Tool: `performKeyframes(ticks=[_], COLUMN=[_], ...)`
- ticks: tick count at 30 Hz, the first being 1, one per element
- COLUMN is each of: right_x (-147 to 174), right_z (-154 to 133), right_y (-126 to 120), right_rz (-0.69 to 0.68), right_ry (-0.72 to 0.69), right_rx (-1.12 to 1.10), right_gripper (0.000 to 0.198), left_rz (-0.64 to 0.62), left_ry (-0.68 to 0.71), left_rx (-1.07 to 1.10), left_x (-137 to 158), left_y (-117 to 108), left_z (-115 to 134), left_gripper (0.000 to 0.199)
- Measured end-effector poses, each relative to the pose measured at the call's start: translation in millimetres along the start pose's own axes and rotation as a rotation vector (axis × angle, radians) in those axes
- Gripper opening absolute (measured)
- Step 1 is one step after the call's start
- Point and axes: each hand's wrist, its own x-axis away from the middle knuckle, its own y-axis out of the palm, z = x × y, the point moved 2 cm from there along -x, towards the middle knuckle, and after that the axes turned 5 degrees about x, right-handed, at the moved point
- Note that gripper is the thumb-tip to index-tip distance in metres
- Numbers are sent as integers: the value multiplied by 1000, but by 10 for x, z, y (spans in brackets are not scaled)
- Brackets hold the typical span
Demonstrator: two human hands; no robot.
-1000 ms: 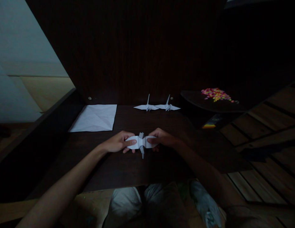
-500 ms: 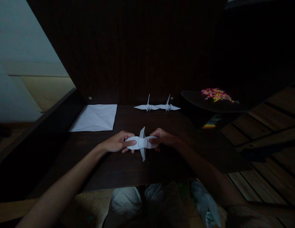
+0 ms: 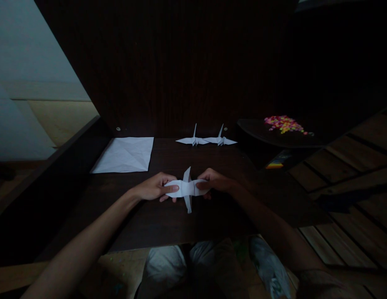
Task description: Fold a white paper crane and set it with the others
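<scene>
A white paper crane is held above the dark desk, its wings spread to both sides. My left hand pinches the left wing, thumb on top and fingers beneath. On the other side my right hand grips the right wing the same way. One narrow point of the crane sticks out away from me, the other towards me. Parts of both wings are hidden under my thumbs. Behind, two finished-looking white cranes, a left one and a right one, stand side by side with wingtips meeting.
A creased white paper sheet lies at the back left of the desk. To the right, a rounded shelf carries a heap of small pink, red and yellow pieces. A dark upright panel closes off the back.
Almost nothing differs. The crane and both hands have shifted very slightly towards me; both hands keep their hold on the wings.
</scene>
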Motion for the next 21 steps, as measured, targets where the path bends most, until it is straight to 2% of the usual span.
performKeyframes(ticks=[4, 9, 14, 21], right_x=[-5, -15, -24, -70], right_z=[28, 16, -11, 71], right_y=[4, 2, -56, -181], right_rz=[-7, 83, 211, 342], right_ry=[12, 62, 101, 65], right_rx=[8, 16, -19, -55], right_gripper=[49, 42, 40, 38], left_rz=[-12, 12, 107, 251], left_ry=[-43, -147, -251, -253], left_rx=[4, 45, 102, 150], left_x=[1, 10, 24, 17], left_y=[-12, -67, -137, -229], left_z=[-23, -72, -112, -119], left_gripper=[38, 40, 41, 40])
